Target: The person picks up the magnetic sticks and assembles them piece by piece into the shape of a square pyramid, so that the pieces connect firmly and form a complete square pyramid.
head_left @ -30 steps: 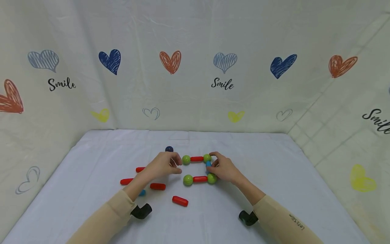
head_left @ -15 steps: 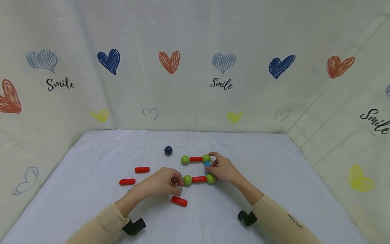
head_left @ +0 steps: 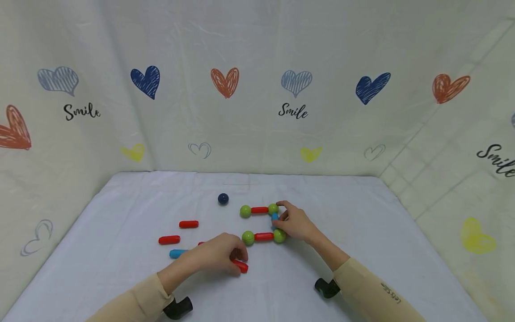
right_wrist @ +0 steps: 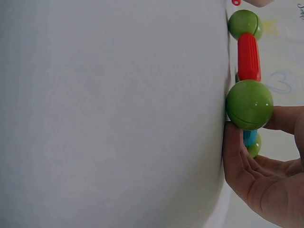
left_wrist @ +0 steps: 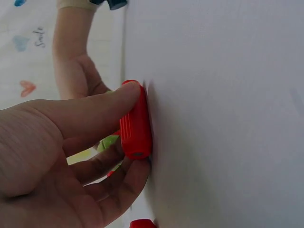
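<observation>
In the head view my left hand (head_left: 221, 254) is at a red rod (head_left: 242, 266) on the table. The left wrist view shows the thumb and fingers pinching this ridged red rod (left_wrist: 136, 128) at its ends. My right hand (head_left: 295, 220) holds the right side of a U-shaped piece, its fingers about the blue rod (head_left: 275, 217). That blue rod joins a far green ball (head_left: 273, 209) and a near green ball (head_left: 279, 235). Two red rods (head_left: 263, 237) run left from these to two more green balls (head_left: 248, 238). My right fingers partly hide the blue rod.
A dark blue ball (head_left: 223, 199) lies behind. To the left are loose red rods (head_left: 188, 224) and a blue rod (head_left: 178, 253), the latter partly covered by my left arm. Another red rod (head_left: 201, 243) is mostly hidden. A hanging cloth with hearts (head_left: 225, 82) stands behind the table.
My left hand has moved from beside the U's open left side toward me, down to the nearest red rod, and now pinches it. The right hand stays at the U-shaped piece.
</observation>
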`<move>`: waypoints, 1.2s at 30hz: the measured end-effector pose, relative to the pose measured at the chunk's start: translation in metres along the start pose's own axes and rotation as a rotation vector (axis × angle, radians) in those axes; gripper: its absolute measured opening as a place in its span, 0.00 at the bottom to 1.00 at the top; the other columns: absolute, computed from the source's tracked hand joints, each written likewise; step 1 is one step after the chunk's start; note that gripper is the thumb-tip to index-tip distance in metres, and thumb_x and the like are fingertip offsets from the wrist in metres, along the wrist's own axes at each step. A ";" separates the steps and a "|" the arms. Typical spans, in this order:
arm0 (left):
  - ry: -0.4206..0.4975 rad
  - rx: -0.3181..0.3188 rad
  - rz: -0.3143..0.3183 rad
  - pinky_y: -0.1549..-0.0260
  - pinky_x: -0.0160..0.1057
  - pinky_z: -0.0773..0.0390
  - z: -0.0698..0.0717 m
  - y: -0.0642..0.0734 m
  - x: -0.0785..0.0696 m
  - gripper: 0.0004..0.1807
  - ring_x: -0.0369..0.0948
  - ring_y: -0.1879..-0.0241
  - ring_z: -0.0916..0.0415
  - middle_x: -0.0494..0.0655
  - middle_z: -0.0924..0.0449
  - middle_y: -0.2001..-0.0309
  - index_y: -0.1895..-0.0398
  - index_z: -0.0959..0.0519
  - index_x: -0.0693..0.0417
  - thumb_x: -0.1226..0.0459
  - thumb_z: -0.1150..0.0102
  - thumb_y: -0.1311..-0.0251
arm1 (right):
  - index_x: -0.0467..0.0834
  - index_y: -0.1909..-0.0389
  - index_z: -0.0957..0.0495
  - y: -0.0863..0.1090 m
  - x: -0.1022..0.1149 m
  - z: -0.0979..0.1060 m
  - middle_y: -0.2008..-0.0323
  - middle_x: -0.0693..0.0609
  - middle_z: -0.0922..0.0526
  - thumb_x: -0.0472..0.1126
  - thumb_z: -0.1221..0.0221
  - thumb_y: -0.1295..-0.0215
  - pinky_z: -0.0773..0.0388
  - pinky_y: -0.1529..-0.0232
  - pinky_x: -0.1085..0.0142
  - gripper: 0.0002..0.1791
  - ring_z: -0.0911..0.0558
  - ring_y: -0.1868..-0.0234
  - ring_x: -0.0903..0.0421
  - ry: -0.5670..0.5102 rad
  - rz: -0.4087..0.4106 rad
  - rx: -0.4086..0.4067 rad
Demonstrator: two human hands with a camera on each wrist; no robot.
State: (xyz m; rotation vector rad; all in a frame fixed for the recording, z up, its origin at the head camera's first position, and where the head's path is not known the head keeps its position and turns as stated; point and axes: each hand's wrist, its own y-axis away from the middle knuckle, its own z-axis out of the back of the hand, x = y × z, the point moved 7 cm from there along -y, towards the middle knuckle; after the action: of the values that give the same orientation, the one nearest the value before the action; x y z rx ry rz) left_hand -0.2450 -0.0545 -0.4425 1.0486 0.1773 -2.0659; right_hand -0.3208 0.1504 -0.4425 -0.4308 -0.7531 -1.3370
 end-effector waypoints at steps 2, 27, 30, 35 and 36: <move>-0.006 0.007 -0.008 0.61 0.32 0.21 -0.001 0.000 -0.001 0.12 0.34 0.65 0.24 0.32 0.21 0.67 0.60 0.15 0.46 0.67 0.23 0.46 | 0.40 0.30 0.32 0.000 0.000 0.000 0.63 0.48 0.20 0.40 0.33 0.33 0.20 0.67 0.64 0.32 0.22 0.67 0.53 0.002 -0.002 0.001; 0.054 -0.069 -0.026 0.64 0.37 0.19 0.017 0.003 0.006 0.11 0.39 0.65 0.22 0.33 0.19 0.66 0.57 0.14 0.42 0.64 0.25 0.42 | 0.39 0.30 0.32 0.001 0.003 0.001 0.64 0.47 0.20 0.40 0.33 0.33 0.20 0.68 0.63 0.33 0.22 0.68 0.53 -0.015 -0.003 -0.005; 0.071 -0.096 -0.032 0.63 0.38 0.19 0.021 0.002 0.011 0.10 0.40 0.64 0.22 0.34 0.18 0.66 0.57 0.14 0.41 0.64 0.26 0.41 | 0.40 0.30 0.32 0.001 0.002 0.000 0.63 0.47 0.20 0.40 0.33 0.33 0.20 0.68 0.63 0.33 0.22 0.68 0.53 -0.017 -0.002 -0.006; 0.103 -0.151 -0.017 0.61 0.39 0.20 0.029 0.002 0.015 0.10 0.42 0.62 0.23 0.36 0.19 0.65 0.58 0.14 0.42 0.62 0.25 0.42 | 0.39 0.30 0.32 0.000 0.001 0.000 0.63 0.47 0.20 0.40 0.33 0.33 0.20 0.67 0.63 0.33 0.22 0.67 0.53 -0.017 0.003 -0.004; 0.112 -0.162 -0.010 0.61 0.40 0.20 0.031 0.002 0.015 0.10 0.42 0.62 0.23 0.37 0.19 0.65 0.58 0.14 0.43 0.62 0.24 0.42 | 0.39 0.30 0.32 0.000 0.001 0.000 0.63 0.47 0.20 0.40 0.33 0.33 0.20 0.67 0.63 0.33 0.21 0.67 0.53 -0.016 0.003 -0.003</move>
State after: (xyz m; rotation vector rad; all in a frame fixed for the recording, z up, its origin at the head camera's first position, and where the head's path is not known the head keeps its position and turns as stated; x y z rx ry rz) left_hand -0.2679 -0.0783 -0.4333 1.0649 0.4011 -1.9662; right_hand -0.3206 0.1498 -0.4419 -0.4455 -0.7632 -1.3337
